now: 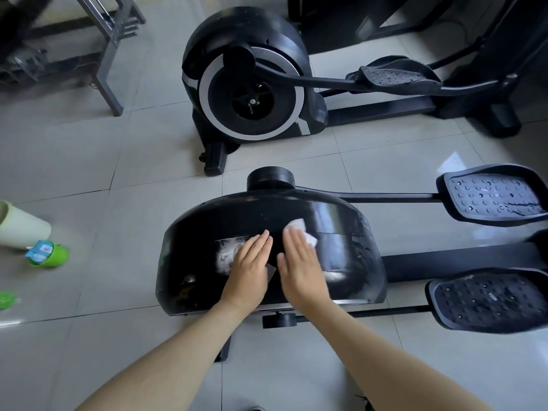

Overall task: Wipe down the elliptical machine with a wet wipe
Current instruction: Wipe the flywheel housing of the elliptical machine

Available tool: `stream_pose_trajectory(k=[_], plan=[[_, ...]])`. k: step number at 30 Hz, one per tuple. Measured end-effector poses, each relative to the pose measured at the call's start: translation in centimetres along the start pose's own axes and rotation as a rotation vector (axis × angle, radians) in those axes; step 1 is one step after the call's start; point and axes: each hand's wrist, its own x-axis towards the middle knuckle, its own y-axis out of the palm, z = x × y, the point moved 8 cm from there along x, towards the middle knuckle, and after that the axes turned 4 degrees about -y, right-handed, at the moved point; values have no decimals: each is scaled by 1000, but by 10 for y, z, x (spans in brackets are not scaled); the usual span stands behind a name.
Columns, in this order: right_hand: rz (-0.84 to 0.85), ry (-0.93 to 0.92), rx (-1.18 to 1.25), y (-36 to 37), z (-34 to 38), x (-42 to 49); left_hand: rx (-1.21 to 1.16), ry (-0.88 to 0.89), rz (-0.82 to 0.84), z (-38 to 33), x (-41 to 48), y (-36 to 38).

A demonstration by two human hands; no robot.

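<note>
The near elliptical machine's black flywheel housing [207, 232] fills the middle of the head view, with a wet, streaky patch on its top. My right hand [299, 262] lies flat on the housing with straight fingers, pressing a white wet wipe [299, 226] whose edges show past the fingertips. Just to its left, my left hand [249, 265] rests flat on the housing, and a small pale corner [271, 271] shows beside it; I cannot tell what that corner belongs to. Two black foot pedals [495, 197] [486, 301] extend to the right.
A second elliptical [246, 84] stands behind on the tiled floor. At the left lie a pale green bin [23, 226] on its side, a green cup with a blue packet [49, 253], and a green lid [6, 299]. A metal frame [109, 48] stands at the back left.
</note>
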Motion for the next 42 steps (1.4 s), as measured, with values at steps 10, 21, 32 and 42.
stream_pose_trajectory(k=[10, 21, 32, 42], plan=[[-103, 320, 49, -30, -62, -15, -25, -42, 9, -1, -5, -5], [-308, 346, 691, -38, 26, 10, -724, -550, 58, 14, 9, -30], [-200, -42, 359, -9, 72, 30, -917, -771, -13, 48, 4, -42], [50, -78, -83, 20, 64, 88, -478, -493, 26, 52, 11, -38]])
